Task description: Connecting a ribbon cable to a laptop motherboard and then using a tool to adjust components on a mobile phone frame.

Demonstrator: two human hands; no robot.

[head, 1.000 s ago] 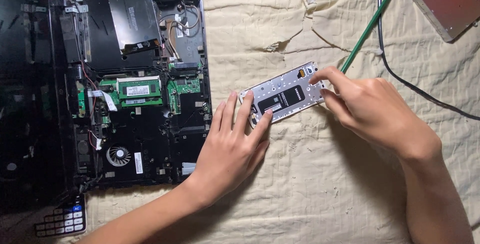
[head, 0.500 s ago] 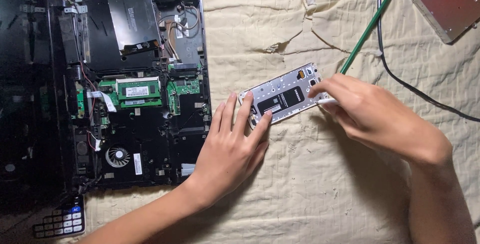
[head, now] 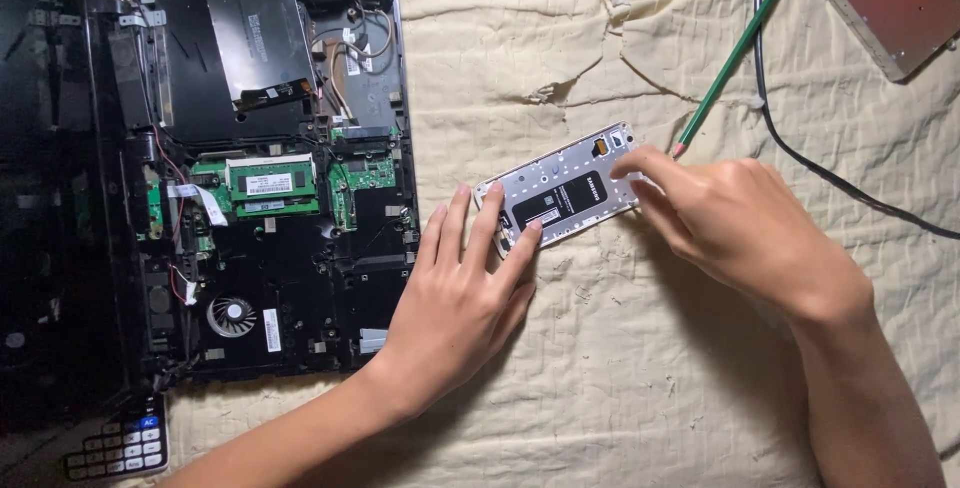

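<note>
The opened phone (head: 565, 193) lies face down on the cream cloth (head: 640, 368), its back cover off and its dark battery showing, and both hands are on it. The left hand (head: 455, 293) lies flat and spread, nothing clenched in it, with 2 fingertips pressing the near-left end of the phone to pin it. The right hand (head: 735, 223) comes in from the other end with its fingers curled down onto the far-right edge of the frame; whether a fingertip merely presses there or pinches a small part cannot be told, since the fingers cover the spot. Judged from this, the step in hand is steadying the body while working at its right end, perhaps freeing a small part or feeling along the edge; the next move would call for firm downward pressure from the left hand and a fine, careful pull or pry from the right. Just beyond the right hand lies a green pencil (head: 727, 66), beside a black cable (head: 800, 158). Left of the left hand sits a stripped laptop (head: 260, 168), boards and fan exposed, with a calculator (head: 120, 443) near its lower corner.
</note>
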